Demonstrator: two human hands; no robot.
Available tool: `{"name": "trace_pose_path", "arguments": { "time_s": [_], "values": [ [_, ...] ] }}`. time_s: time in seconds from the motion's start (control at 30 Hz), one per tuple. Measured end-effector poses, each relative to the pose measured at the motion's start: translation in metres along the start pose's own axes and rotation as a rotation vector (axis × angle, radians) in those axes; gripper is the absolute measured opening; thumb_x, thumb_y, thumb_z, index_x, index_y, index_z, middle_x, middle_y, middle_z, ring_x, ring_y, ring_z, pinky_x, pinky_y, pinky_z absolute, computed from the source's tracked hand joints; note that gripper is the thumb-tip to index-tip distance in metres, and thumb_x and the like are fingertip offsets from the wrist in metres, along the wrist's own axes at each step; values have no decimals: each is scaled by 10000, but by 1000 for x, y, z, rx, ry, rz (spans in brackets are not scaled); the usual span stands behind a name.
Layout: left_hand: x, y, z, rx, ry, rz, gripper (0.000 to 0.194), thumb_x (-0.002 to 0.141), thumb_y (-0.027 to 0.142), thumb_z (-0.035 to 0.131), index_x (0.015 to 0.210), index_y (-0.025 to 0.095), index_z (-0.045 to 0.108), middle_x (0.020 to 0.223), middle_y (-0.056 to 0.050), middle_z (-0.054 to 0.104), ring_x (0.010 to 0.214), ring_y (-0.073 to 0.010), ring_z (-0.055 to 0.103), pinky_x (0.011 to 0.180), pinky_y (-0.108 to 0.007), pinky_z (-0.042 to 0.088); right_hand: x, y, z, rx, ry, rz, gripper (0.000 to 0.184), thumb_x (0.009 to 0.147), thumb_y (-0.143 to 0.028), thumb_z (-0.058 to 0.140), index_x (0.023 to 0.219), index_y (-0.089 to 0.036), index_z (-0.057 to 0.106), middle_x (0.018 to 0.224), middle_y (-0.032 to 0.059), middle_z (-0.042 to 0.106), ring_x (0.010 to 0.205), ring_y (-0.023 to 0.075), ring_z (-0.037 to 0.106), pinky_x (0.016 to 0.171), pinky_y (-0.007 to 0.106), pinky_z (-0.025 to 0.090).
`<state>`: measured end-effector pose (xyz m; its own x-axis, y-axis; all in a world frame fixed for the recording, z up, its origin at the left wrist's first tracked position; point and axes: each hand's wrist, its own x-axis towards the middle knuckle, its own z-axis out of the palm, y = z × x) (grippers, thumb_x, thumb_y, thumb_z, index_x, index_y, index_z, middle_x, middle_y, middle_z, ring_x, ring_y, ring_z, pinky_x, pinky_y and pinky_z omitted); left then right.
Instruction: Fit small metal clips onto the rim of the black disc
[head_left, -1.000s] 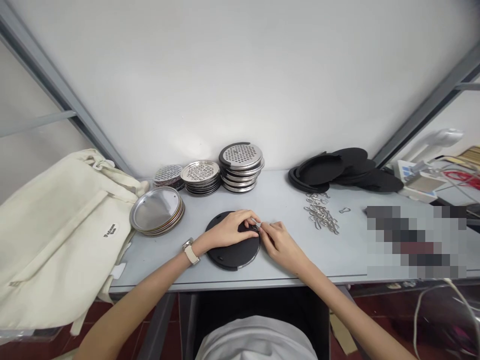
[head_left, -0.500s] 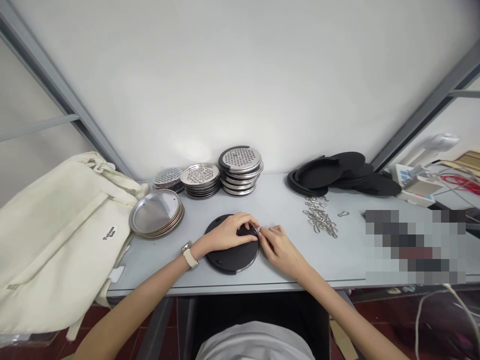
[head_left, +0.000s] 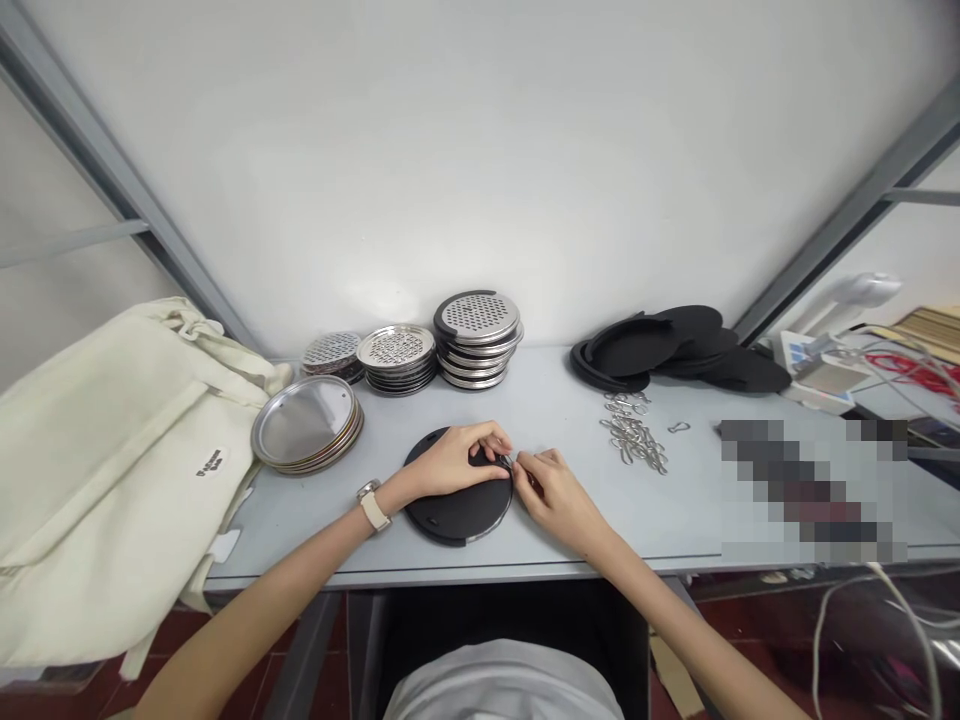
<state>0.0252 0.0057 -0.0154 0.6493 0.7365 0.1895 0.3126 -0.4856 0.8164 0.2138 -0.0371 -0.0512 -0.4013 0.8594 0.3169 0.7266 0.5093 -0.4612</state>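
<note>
A round black disc [head_left: 461, 512] with small slots and a metal rim showing along its lower right lies flat on the table. My left hand [head_left: 459, 460] rests across it, thumb and curled fingers closed about a small silver spring clip [head_left: 505, 461] at the disc's right edge. At the clip's right end my right hand [head_left: 553, 492] is closed, thumb and forefinger pinching it. The fingertips partly hide the clip, so whether it passes through a slot I cannot tell. Loose spring clips [head_left: 636, 440] lie in a pile to the right.
Behind the disc stand stacks of perforated metal plates [head_left: 396, 346], a taller grater stack [head_left: 480, 318] and smooth round plates [head_left: 304, 420]. Black covers [head_left: 637, 348] are heaped at back right. A cream bag [head_left: 135, 450] leans at left. A blurred patch [head_left: 814, 490] covers something at right.
The view has shifted slightly. Both hands stay at the disc's right edge with the clip between them; only small finger movement shows.
</note>
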Motion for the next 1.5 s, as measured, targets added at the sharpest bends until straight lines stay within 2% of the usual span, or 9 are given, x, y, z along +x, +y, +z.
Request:
{"name": "trace_pose_path", "arguments": {
  "time_s": [0.43, 0.7, 1.1, 1.37, 1.5],
  "values": [
    [-1, -1, 1, -1, -10, 33, 242, 777, 230, 673, 998, 178, 589, 942, -21, 651, 848, -131, 588, 744, -251, 442, -1, 0, -4, 41, 75, 42, 261, 949, -227, 350, 690, -219, 387, 568, -31, 457, 595, 157, 490, 661, 281, 365],
    [-2, 0, 0, 73, 22, 82, 223, 781, 220, 665, 979, 171, 577, 954, -22, 616, 856, -135, 570, 813, -277, 454, 3, -1, 2, -57, 10, -47, 247, 954, -188, 331, 735, -207, 444, 612, -13, 502, 577, 152, 458, 693, 293, 362],
    [-2, 1, 0, 21, -11, 13, 222, 786, 192, 654, 999, 177, 591, 951, -17, 649, 852, -127, 587, 789, -254, 455, 1, -1, 0, -34, -5, -48, 255, 950, -188, 338, 709, -212, 415, 601, -20, 481, 581, 152, 442, 709, 296, 370],
    [-1, 1, 0, 8, -12, 4, 212, 783, 197, 655, 985, 173, 593, 942, -21, 643, 850, -134, 582, 787, -267, 453, 0, -1, -2, 69, 11, 36, 218, 958, -244, 348, 754, -220, 421, 609, -23, 511, 629, 163, 493, 664, 280, 386],
    [-1, 0, 0, 26, -13, 6, 209, 783, 195, 653, 982, 174, 594, 949, -21, 644, 851, -134, 579, 784, -268, 452, 0, 1, 0, 29, -2, 13, 236, 962, -237, 338, 737, -218, 408, 614, -18, 503, 621, 164, 482, 679, 290, 387]
  ]
}}
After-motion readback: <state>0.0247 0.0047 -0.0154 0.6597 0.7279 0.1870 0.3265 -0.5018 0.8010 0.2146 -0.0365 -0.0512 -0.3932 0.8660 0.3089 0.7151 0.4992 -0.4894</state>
